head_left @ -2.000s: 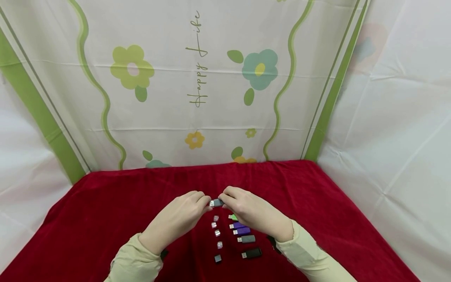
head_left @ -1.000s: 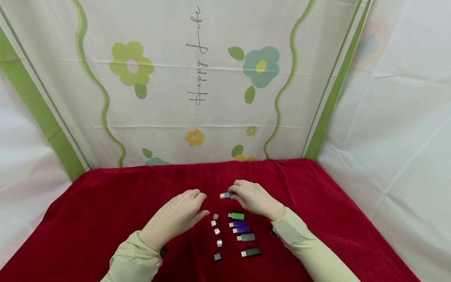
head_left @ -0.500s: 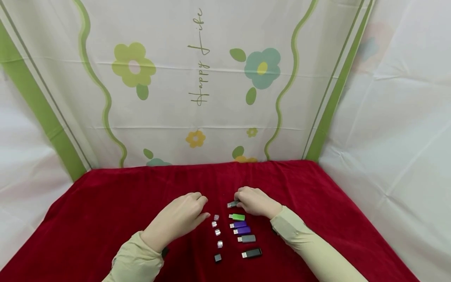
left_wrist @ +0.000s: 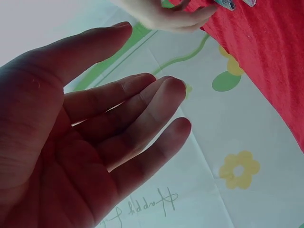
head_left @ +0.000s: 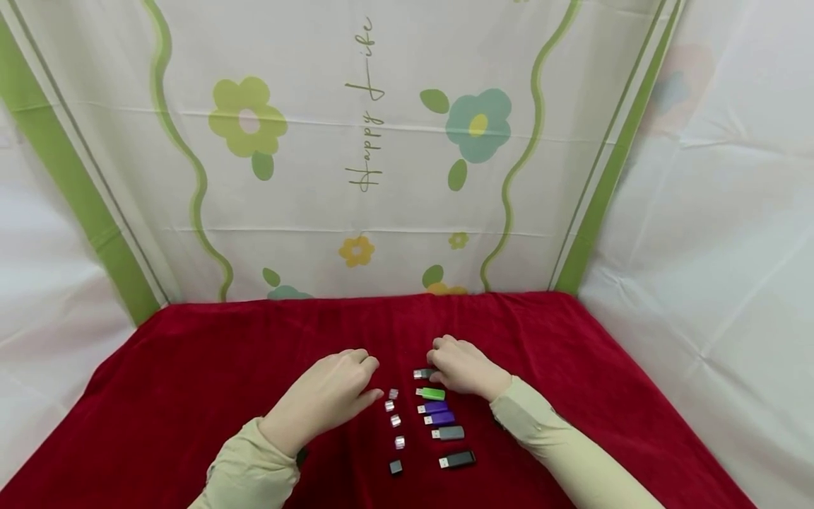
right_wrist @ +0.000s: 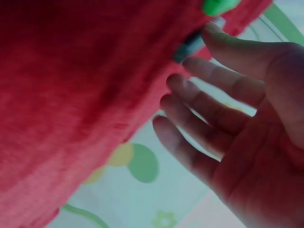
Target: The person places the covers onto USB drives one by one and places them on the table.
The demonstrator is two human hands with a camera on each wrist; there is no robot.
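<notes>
A grey USB stick with a clear cap (head_left: 422, 374) lies at the far end of the row on the red cloth. My right hand (head_left: 463, 366) is at its right end; in the right wrist view the thumb and fingers are spread apart around the grey stick (right_wrist: 190, 46). My left hand (head_left: 333, 389) hovers left of the small caps, fingers loosely bent and holding nothing, as the left wrist view also shows. Nearest my right hand on the cloth is a green USB stick (head_left: 431, 394).
Below the green stick lie two purple USB sticks (head_left: 439, 418), another grey one (head_left: 449, 433) and a black one (head_left: 458, 459). Left of them runs a column of clear caps (head_left: 396, 420), ending in a black cap (head_left: 396, 467). A flowered white curtain (head_left: 305, 177) stands behind.
Both hands were at the grey stick; my left hand drew back leftward. My right hand carried the stick right and down beside the green one, and its fingers have opened.
</notes>
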